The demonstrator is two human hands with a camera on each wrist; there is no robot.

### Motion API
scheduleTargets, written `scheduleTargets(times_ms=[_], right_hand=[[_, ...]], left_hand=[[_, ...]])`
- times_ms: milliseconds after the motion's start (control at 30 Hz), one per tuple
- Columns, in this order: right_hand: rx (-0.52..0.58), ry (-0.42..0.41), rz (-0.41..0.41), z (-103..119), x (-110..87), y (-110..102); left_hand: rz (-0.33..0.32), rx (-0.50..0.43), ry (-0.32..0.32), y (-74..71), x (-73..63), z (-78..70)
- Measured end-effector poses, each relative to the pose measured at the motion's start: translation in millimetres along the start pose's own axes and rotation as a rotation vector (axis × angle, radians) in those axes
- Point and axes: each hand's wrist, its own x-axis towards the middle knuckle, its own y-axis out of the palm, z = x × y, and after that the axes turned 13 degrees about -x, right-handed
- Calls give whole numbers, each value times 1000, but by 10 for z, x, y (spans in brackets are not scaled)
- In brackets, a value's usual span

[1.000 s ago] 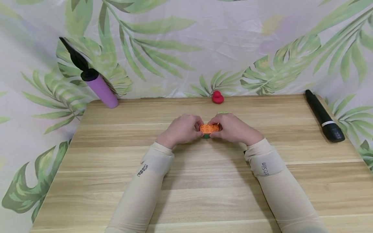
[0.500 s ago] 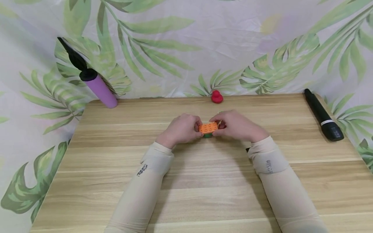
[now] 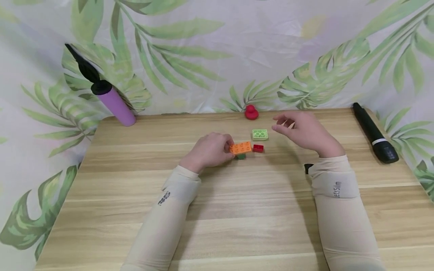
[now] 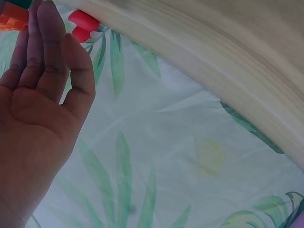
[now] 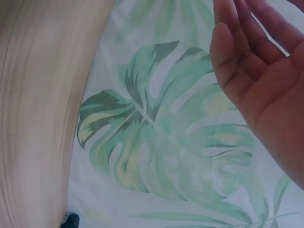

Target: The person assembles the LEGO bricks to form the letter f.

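Note:
My left hand [image 3: 211, 151] pinches the left end of an orange toy brick [image 3: 240, 148] with studs on its upper face. A dark green brick [image 3: 241, 156] shows beneath it, mostly covered. Just beyond the orange brick's right end lies a small red brick [image 3: 258, 148]. Behind that, a light green brick [image 3: 259, 134] rests on the table. My right hand [image 3: 303, 131] hovers to the right of the light green brick, fingers loosely bent and holding nothing. In the left wrist view, the orange brick [image 4: 13, 19] appears at the fingertips, partly cut off by the frame.
A red knob-shaped piece [image 3: 251, 112] stands at the back edge of the wooden table [image 3: 237, 214]. At the back left is a purple cylinder [image 3: 116, 107] with a black top. A black microphone [image 3: 375, 133] lies along the right side. Leaf-patterned cloth [image 3: 190, 56] hangs behind.
The right hand has let go of the orange brick and moved right and back, uncovering the red and light green bricks. The left hand stays; the orange brick is slightly turned.

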Motion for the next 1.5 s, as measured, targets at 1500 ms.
scheduleTargets(times_ms=[1500], right_hand=[[-163, -132, 319, 319, 190, 579]], left_hand=[[-22, -17, 16, -22, 5, 39]])
